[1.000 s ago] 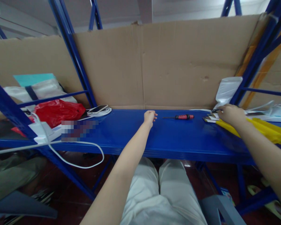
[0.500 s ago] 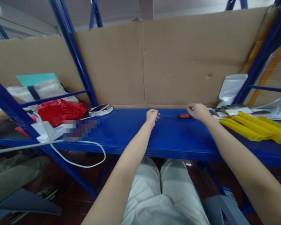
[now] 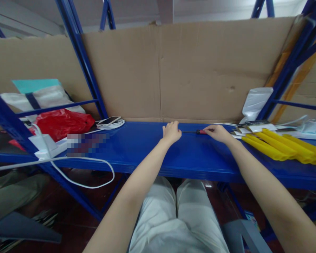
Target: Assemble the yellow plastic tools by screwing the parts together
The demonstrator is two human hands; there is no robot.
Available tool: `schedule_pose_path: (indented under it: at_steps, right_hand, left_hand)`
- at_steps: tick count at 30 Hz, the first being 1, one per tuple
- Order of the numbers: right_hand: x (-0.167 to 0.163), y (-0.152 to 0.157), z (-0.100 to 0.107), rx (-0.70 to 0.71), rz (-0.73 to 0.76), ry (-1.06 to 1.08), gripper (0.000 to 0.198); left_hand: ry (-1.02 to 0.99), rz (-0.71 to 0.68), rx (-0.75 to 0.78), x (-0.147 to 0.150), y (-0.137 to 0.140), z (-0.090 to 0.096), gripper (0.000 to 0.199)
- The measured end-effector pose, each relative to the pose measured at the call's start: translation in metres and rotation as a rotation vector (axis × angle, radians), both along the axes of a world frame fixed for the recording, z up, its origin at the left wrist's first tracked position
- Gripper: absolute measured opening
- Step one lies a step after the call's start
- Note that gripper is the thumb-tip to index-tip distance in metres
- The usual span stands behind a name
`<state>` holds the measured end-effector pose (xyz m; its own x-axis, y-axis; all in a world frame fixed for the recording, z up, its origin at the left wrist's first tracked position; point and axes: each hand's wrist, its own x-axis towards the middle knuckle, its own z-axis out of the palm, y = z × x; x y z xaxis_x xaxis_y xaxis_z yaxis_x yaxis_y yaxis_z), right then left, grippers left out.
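Note:
A screwdriver [image 3: 201,132] with a red and black handle lies across the blue shelf, its thin shaft pointing left. My right hand [image 3: 218,133] pinches the rear of that handle between thumb and fingers. At the shaft's tip is my left hand [image 3: 172,133], palm down on or just above the shelf, fingers loosely bent and a little apart. Nothing shows in the left hand; whether it touches the tip I cannot tell.
Yellow wrapped packs [image 3: 281,144] lie at the right, near a white pouch [image 3: 256,102]. A phone [image 3: 112,120] on a coiled white cable, a red plastic bag [image 3: 64,123] and a white adapter [image 3: 43,144] sit left. Cardboard [image 3: 200,70] backs the shelf [image 3: 139,147].
My right hand has shifted left and closed on the screwdriver handle. My left hand has turned palm down, its curled fingers loosening beside the tip. The view has shifted slightly.

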<state>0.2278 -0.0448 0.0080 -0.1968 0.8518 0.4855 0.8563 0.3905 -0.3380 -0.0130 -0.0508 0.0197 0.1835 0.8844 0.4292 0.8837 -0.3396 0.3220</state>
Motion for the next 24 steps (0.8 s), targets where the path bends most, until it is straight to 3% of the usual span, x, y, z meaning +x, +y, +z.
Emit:
schedule_pose_path:
  at_steps: [6, 11, 16, 24]
  right_hand:
    - [-0.002, -0.001, 0.0, -0.045, 0.01, 0.03, 0.023]
    - [-0.002, 0.0, 0.0, -0.058, -0.004, 0.017, 0.022]
    - [-0.003, 0.0, 0.0, -0.07, -0.02, 0.0, 0.022]
    - [0.0, 0.002, -0.002, -0.028, 0.009, -0.003, 0.023]
  left_hand:
    - [0.131, 0.274, -0.064, -0.051, 0.01, 0.02, 0.045]
    - [0.208, 0.551, -0.16, -0.104, 0.014, 0.01, 0.061]
    - [0.219, 0.646, -0.236, -0.137, 0.01, -0.003, 0.067]
    - [0.174, 0.751, -0.243, -0.175, 0.015, -0.001, 0.066]
